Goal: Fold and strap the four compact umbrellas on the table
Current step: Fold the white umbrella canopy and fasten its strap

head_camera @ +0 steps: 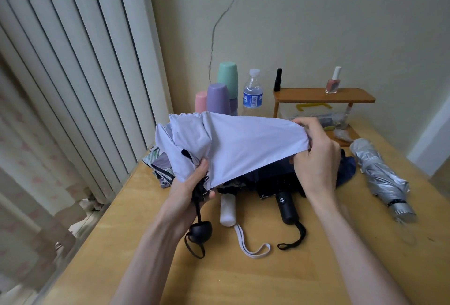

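I hold a pale lilac umbrella (pixel 238 143) above the wooden table (pixel 243 278). My left hand (pixel 187 190) grips it near the stem just above its round black handle (pixel 201 231). My right hand (pixel 316 156) pinches the far tip of the canopy, pulling the cloth taut. Under it lie an umbrella with a white handle (pixel 227 209) and a dark navy umbrella with a black handle (pixel 287 207), both loose and partly hidden. A silver umbrella (pixel 379 175) lies rolled at the right.
Upturned pastel cups (pixel 219 95), a water bottle (pixel 252 92) and a small wooden shelf (pixel 323 96) with nail polish bottles stand along the back wall. A radiator and curtain run along the table's left edge. Bare tabletop spreads in front.
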`<control>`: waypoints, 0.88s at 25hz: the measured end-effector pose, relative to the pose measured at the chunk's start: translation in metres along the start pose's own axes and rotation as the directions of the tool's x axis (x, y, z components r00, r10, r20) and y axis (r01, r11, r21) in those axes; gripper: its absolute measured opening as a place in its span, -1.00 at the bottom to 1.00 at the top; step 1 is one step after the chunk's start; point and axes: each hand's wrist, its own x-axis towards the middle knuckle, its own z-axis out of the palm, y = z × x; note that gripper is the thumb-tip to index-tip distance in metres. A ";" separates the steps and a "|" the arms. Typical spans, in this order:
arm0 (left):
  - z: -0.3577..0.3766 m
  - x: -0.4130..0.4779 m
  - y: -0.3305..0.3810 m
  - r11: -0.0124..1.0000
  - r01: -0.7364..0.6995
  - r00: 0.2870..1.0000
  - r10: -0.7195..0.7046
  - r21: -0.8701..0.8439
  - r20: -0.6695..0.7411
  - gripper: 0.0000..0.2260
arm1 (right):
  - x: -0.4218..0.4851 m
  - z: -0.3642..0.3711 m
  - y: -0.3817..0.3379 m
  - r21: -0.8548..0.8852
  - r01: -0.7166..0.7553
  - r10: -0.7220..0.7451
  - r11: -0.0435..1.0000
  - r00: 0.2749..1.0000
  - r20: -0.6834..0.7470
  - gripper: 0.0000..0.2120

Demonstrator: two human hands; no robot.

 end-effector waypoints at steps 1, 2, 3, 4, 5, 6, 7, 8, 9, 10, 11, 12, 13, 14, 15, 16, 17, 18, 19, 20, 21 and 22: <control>-0.003 0.000 0.000 1.000 0.014 1.000 -0.014 -0.013 0.018 -0.69 | 0.003 -0.002 0.000 0.065 -0.057 0.052 0.996 0.996 0.067 -0.63; -0.006 0.000 0.001 0.999 0.026 0.999 -0.025 -0.027 0.035 -0.68 | 0.006 -0.005 0.000 0.142 -0.128 0.108 0.982 0.984 0.143 -0.62; -0.009 0.002 -0.001 0.999 0.036 0.998 -0.034 -0.038 0.054 -0.67 | 0.010 -0.008 0.000 0.209 -0.213 0.170 0.954 0.963 0.209 -0.63; -0.011 0.002 -0.001 0.998 0.048 0.996 -0.045 -0.036 0.071 -0.67 | 0.014 -0.013 0.000 0.253 -0.311 0.246 0.916 0.934 0.260 -0.67; -0.012 0.003 -0.001 0.998 0.053 0.995 -0.051 -0.019 0.082 -0.69 | 0.017 -0.017 0.001 0.279 -0.413 0.327 0.867 0.894 0.306 -0.70; -0.012 0.003 -0.002 0.999 0.048 0.995 -0.049 0.013 0.088 -0.73 | 0.019 -0.020 0.001 0.297 -0.499 0.389 0.814 0.849 0.358 -0.73; -0.012 0.004 -0.004 0.998 0.031 0.995 -0.035 0.048 0.092 -0.78 | 0.019 -0.023 0.003 0.303 -0.553 0.414 0.776 0.809 0.417 -0.73; -0.010 0.004 -0.005 0.997 0.007 0.996 -0.014 0.078 0.092 -0.82 | 0.019 -0.024 0.003 0.299 -0.571 0.403 0.764 0.785 0.470 -0.72; -0.009 0.006 -0.007 0.997 -0.015 0.995 0.007 0.077 0.099 -0.85 | 0.019 -0.025 0.003 0.288 -0.563 0.377 0.775 0.777 0.504 -0.70; -0.009 0.006 -0.007 0.999 -0.025 0.994 0.020 0.048 0.104 -0.86 | 0.018 -0.024 0.002 0.280 -0.536 0.347 0.796 0.784 0.515 -0.68; -0.010 0.007 -0.009 0.999 -0.037 0.993 0.035 0.010 0.111 -0.79 | 0.019 -0.024 0.002 0.279 -0.501 0.318 0.819 0.801 0.507 -0.68; -0.011 0.009 -0.010 0.999 -0.042 0.993 0.042 -0.002 0.110 -0.67 | 0.020 -0.024 0.002 0.284 -0.467 0.290 0.837 0.821 0.492 -0.70; -0.012 0.009 -0.010 0.998 -0.052 0.994 0.050 0.020 0.095 -0.60 | 0.021 -0.024 0.001 0.296 -0.435 0.266 0.850 0.841 0.471 -0.73; -0.013 0.010 -0.011 0.997 -0.064 0.996 0.061 0.049 0.069 -0.59 | 0.020 -0.023 -0.001 0.320 -0.399 0.239 0.859 0.866 0.440 -0.76; -0.013 0.010 -0.013 0.995 -0.078 0.996 0.076 0.059 0.045 -0.60 | 0.018 -0.021 -0.003 0.346 -0.348 0.201 0.871 0.896 0.395 -0.77; -0.013 0.011 -0.014 0.995 -0.083 0.996 0.083 0.051 0.019 -0.62 | 0.016 -0.018 -0.003 0.349 -0.279 0.157 0.895 0.928 0.339 -0.76; -0.014 0.012 -0.014 0.996 -0.089 0.996 0.090 0.029 -0.008 -0.64 | 0.013 -0.013 -0.003 0.322 -0.201 0.105 0.925 0.951 0.291 -0.73; -0.016 0.013 -0.014 0.995 -0.100 0.994 0.101 0.025 -0.034 -0.68 | 0.011 -0.009 -0.003 0.280 -0.132 0.054 0.951 0.961 0.272 -0.68; -0.018 0.013 -0.014 0.991 -0.122 0.991 0.124 0.054 -0.042 -0.73 | 0.010 -0.007 -0.003 0.254 -0.090 0.006 0.963 0.950 0.311 -0.65; -0.020 0.013 -0.013 0.984 -0.144 0.988 0.149 0.105 -0.042 -0.78 | 0.010 -0.009 -0.001 0.253 -0.084 -0.029 0.964 0.910 0.414 -0.59; -0.022 0.013 -0.012 0.974 -0.165 0.985 0.170 0.156 -0.021 -0.79 | 0.011 -0.013 0.001 0.285 -0.117 -0.064 0.951 0.829 0.555 -0.48; -0.024 0.012 -0.011 0.966 -0.169 0.985 0.172 0.198 0.001 -0.79 | 0.014 -0.021 0.003 0.330 -0.201 -0.088 0.922 0.722 0.686 -0.36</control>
